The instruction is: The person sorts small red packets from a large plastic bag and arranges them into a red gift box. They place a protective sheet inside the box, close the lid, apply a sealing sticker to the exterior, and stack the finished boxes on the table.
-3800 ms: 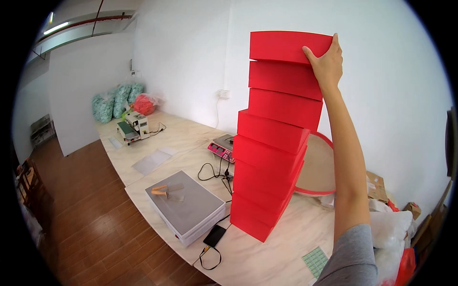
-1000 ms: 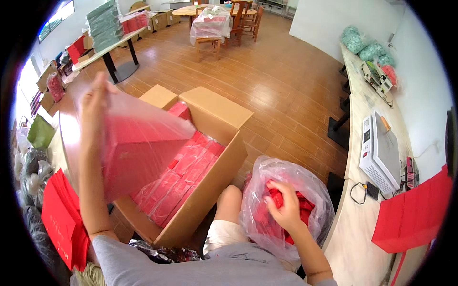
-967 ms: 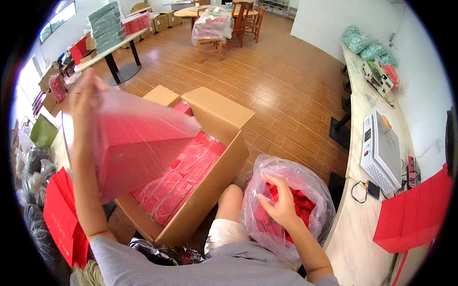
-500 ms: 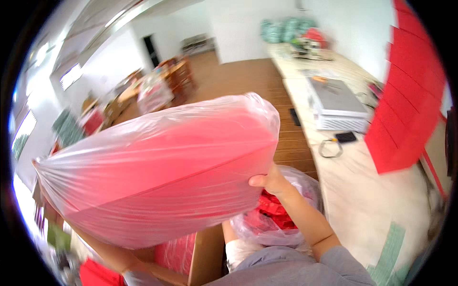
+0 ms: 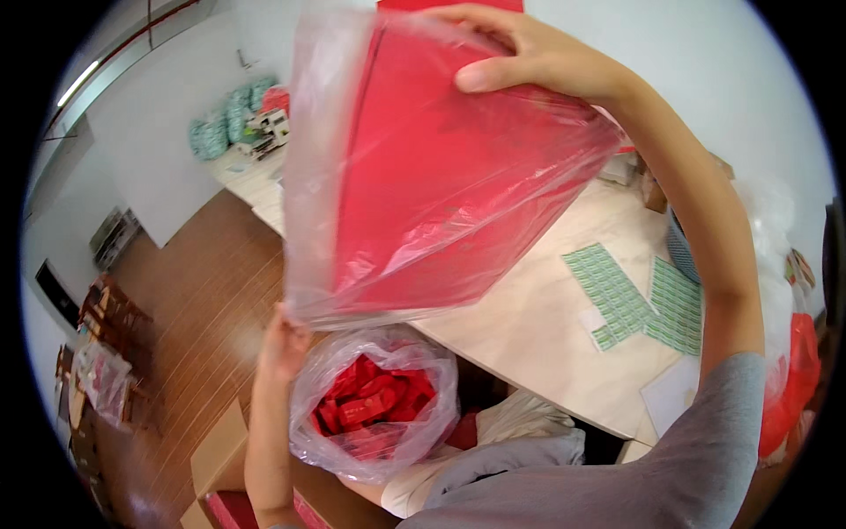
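Observation:
Between my hands is a large clear plastic bag [image 5: 467, 194] filled with something flat-sided and red, raised above the table's edge and tilted. My right hand [image 5: 542, 57] is closed over the bag's upper side, thumb in front, other fingers partly hidden behind. My left hand [image 5: 284, 346] pinches the lower left corner of the bag. Below it, a clear plastic-lined bin or bag [image 5: 441, 375] holds several small red packets [image 5: 374, 401]. By my left forearm stands an open cardboard box [image 5: 220, 450] with red, plastic-wrapped contents.
A pale table [image 5: 520, 331] runs along the wall, with green printed sheets [image 5: 608, 286] and a white paper [image 5: 670, 392] on it. Green bundles [image 5: 225, 123] sit at its far end. A red plastic bag [image 5: 793, 379] hangs at the right. Chairs [image 5: 115, 304] stand far left.
My view has turned right, toward the table. The plastic bag has swung from lying lengthwise to a steeper tilt. My right hand has gone up to its upper side; my left hand now shows at its lower corner.

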A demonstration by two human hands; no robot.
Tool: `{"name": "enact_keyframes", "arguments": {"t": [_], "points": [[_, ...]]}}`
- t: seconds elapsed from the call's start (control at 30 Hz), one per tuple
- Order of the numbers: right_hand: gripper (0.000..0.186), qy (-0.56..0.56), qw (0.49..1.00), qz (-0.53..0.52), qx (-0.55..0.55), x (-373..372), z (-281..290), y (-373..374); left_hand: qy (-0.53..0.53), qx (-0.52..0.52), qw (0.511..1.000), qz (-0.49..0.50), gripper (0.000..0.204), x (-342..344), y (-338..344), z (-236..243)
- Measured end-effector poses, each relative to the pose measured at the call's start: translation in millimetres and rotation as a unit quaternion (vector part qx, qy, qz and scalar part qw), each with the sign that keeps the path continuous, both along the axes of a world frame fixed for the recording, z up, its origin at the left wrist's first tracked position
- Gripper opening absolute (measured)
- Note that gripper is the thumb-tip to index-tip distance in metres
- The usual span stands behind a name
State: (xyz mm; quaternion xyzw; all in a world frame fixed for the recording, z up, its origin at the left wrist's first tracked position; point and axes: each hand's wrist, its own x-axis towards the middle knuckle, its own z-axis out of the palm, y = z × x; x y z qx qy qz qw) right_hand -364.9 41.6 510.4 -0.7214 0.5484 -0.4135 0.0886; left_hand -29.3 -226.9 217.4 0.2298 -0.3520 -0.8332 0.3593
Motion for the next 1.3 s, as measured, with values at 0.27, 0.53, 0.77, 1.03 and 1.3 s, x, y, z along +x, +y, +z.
{"name": "enact_keyframes", "arguments": {"t": [0.27, 0.53, 0.77, 1.03, 1.3], "points": [[0.084, 0.185, 0.971, -0.005, 0.15, -50, -30, -41, -0.145, -0.098, 0.977, -0.124, 0.042, -112, 63, -40], [0.088, 0.198, 0.964, -0.017, 0.176, -92, -79, -66, -0.147, -0.376, 0.91, -0.091, 0.073, -159, 81, 57], [0.089, 0.126, 0.93, -0.34, 0.065, -163, -58, -1, -0.135, -0.505, 0.852, 0.003, 0.097, -199, 80, 98], [0.047, -0.07, 0.95, -0.281, 0.115, -194, -102, 24, -0.114, -0.601, 0.79, 0.051, 0.091, -238, 98, 141], [0.037, -0.314, 0.856, -0.163, -0.377, -166, -44, 25, -0.226, -0.79, 0.555, 0.128, 0.103, -252, 126, 182]]}}
